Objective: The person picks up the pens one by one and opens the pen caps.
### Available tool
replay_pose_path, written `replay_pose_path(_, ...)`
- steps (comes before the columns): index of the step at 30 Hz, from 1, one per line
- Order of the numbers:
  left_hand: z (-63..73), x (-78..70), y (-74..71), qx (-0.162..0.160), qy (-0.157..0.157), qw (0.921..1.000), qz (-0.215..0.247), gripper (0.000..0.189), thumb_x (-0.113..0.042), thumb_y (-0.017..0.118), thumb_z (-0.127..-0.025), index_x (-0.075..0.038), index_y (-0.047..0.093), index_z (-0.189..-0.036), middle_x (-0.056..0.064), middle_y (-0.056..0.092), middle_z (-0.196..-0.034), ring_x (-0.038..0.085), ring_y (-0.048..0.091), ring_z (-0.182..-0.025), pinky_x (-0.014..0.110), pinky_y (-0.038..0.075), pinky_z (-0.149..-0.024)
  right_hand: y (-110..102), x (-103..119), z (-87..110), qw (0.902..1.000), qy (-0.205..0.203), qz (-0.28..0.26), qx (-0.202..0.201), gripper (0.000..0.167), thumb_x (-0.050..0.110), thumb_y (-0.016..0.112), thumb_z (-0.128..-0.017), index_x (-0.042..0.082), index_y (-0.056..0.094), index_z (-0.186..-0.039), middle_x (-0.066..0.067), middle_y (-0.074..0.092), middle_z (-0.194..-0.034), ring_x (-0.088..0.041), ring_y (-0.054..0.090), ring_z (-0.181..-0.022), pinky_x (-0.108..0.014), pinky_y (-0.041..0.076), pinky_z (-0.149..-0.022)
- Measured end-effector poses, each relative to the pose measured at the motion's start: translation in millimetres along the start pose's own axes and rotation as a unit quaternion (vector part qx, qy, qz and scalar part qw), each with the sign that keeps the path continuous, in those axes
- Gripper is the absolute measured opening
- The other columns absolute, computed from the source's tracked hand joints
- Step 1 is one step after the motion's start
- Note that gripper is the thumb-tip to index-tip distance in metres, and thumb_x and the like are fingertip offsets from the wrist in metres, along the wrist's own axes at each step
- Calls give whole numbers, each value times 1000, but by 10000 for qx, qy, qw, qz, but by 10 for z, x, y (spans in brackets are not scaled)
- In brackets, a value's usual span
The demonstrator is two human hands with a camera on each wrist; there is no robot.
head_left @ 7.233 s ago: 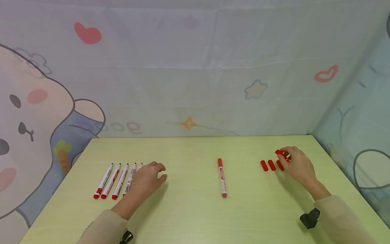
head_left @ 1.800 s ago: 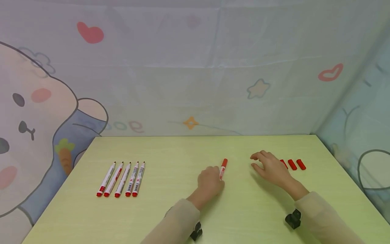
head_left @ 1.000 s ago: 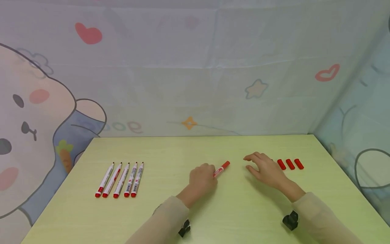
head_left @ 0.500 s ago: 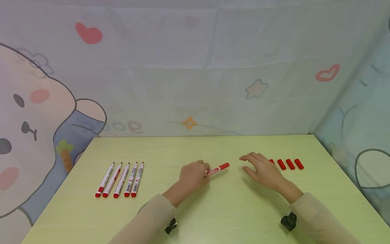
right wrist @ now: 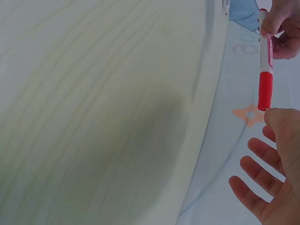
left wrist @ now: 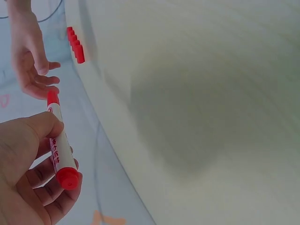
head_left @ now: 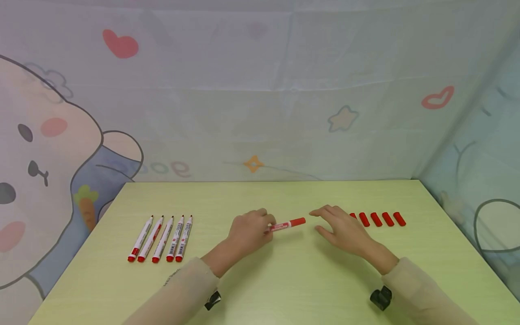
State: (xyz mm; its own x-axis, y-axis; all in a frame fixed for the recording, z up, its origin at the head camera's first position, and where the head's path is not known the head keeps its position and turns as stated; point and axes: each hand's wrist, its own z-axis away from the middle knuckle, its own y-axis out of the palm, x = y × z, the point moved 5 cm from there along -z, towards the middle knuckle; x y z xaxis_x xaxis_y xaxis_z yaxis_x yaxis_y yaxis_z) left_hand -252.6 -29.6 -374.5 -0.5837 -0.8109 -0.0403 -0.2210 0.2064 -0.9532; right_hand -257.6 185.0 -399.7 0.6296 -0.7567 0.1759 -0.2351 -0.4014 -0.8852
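My left hand (head_left: 248, 232) grips a white marker (head_left: 289, 225) by its barrel, above the table. The marker's red cap points right, and its red end faces the camera in the left wrist view. Just right of that cap, my right hand (head_left: 343, 232) has spread, relaxed fingers and holds nothing. In the right wrist view the thumb of the right hand (right wrist: 281, 159) lies very near the tip of the cap (right wrist: 265, 91); whether they touch, I cannot tell. Behind the right hand, several loose red caps (head_left: 376, 219) lie in a row, one partly hidden by it.
Several uncapped markers (head_left: 161, 239) lie side by side on the left of the pale yellow-green table (head_left: 260, 289), tips away from me. A printed cloth (head_left: 243, 113) hangs behind the table's back edge. Each wrist carries a small black camera (head_left: 381, 298).
Since the oldest frame, my right hand has let go of a red cap. The left hand has picked up the capped marker, turned it sideways and moved left; the right hand has followed leftward.
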Motion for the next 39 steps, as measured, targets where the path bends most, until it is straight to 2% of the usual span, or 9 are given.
replay_pose_path(2, 17, -2, -49, -140, 126, 9998, -31, 15, -21, 71, -76, -20, 70, -90, -7, 56, -72, 8, 53, -59, 17, 30, -40, -5, 33, -17, 10000, -20, -30, 25, 38, 22, 71, -80, 15, 60, -116, 1, 61, -109, -19, 58, -98, -27, 50, -64)
replay_pose_path(7, 58, 5, -142, -290, 314, 9990, -93, 14, -22, 71, -76, -21, 69, -90, -8, 56, -74, 7, 55, -62, 16, 32, -41, -12, 137, -62, 9997, -218, -55, 26, 39, 22, 71, -79, 15, 60, -116, 2, 61, -108, -17, 58, -97, -32, 51, -76)
replay_pose_path(13, 111, 15, -232, -392, 458, 9981, -118, 14, -22, 71, -76, -21, 69, -90, -8, 56, -74, 5, 54, -62, 15, 32, -42, -13, 251, -85, 9995, -293, 25, 86, 39, 25, 70, -81, 18, 59, -117, 4, 61, -108, -14, 57, -96, -28, 51, -69)
replay_pose_path(19, 170, 17, -290, -473, 547, 9973, -95, 13, -22, 72, -75, -21, 69, -87, -8, 54, -72, 5, 49, -59, 16, 31, -42, -1, 356, -101, 9994, -315, 37, 146, 39, 27, 70, -81, 21, 58, -117, 6, 60, -108, -12, 56, -96, -27, 51, -69)
replay_pose_path(29, 280, 26, -313, -565, 632, 9964, -87, 12, -22, 72, -75, -22, 69, -86, -10, 52, -71, 4, 47, -58, 15, 31, -42, -23, 562, -114, 9977, -672, -65, -53, 35, 28, 69, -81, 21, 59, -114, 9, 60, -99, -8, 55, -88, -25, 49, -69)
replay_pose_path(39, 368, 46, -356, -768, 779, 9940, 28, 12, -22, 73, -75, -23, 69, -86, -9, 55, -73, 5, 48, -60, 15, 33, -44, -13, 712, -137, 9971, -750, -150, -5, 34, 26, 71, -79, 20, 60, -111, 11, 59, -92, -6, 52, -81, -20, 46, -64)
